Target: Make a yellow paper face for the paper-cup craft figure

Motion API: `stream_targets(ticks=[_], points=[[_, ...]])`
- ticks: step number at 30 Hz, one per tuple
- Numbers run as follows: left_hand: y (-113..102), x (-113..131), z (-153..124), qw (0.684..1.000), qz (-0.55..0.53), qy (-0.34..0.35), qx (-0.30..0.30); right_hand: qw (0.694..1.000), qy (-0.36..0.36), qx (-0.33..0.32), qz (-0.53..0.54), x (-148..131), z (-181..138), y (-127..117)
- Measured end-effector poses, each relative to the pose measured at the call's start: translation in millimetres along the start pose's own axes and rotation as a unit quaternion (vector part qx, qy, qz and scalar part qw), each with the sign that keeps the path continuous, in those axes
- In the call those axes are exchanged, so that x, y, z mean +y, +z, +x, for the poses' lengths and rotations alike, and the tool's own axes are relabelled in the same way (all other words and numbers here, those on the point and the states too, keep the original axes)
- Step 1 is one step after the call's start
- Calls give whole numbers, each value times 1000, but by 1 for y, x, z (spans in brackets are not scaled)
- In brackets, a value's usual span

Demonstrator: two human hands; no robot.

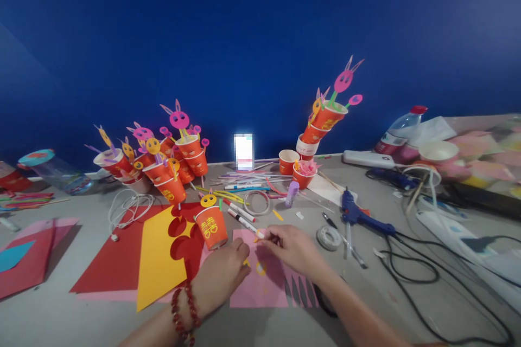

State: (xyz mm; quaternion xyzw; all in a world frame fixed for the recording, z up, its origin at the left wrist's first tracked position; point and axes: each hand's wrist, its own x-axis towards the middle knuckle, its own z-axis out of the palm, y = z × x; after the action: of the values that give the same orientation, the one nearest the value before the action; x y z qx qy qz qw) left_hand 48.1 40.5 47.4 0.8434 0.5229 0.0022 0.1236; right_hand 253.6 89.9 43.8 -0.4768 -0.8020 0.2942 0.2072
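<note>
My left hand (223, 271), with a red bead bracelet on the wrist, rests on a pink paper sheet (264, 282) with its fingers curled over a small yellow piece (246, 263). My right hand (293, 249) pinches a small pale object (260, 233) at its fingertips, just above the pink sheet. An orange paper cup (211, 226) with a yellow round face stuck on it stands just left of my hands. Another small yellow cut-out (260, 268) lies on the pink sheet between my hands.
Yellow (157, 260) and red paper sheets (114, 260) lie to the left. Groups of decorated orange cups stand at back left (171, 168) and back centre-right (321, 119). A blue glue gun (358, 214) with black cable, tape rolls (329, 237), markers (242, 217), scissors and a water bottle (399, 130) lie right.
</note>
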Motion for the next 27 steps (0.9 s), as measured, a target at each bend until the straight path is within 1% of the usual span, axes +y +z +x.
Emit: stream_targets(ticks=[2,4,6,8,11,14,16,20,27], points=[[-7,-2,3,1000,0,14,27,1000,4,15,11,0,1,-2],[-18,-7,12,998,28,35,51,1000,7,21,16,0,1,-2],[-29,-14,29,993,81,61,67,999,10,26,19,-1,1,-1],[-34,-21,52,990,104,60,73,999,10,36,23,-1,1,1],[-31,-28,85,987,130,61,67,998,14,52,29,-1,1,3],[-23,-28,103,985,147,65,64,997,21,67,29,-1,1,3],[-20,-28,106,983,153,72,65,996,25,80,33,0,2,3],[-19,-32,103,982,156,93,59,994,18,97,46,1,1,4],[-14,-39,99,983,138,105,62,992,-5,107,69,4,2,8]])
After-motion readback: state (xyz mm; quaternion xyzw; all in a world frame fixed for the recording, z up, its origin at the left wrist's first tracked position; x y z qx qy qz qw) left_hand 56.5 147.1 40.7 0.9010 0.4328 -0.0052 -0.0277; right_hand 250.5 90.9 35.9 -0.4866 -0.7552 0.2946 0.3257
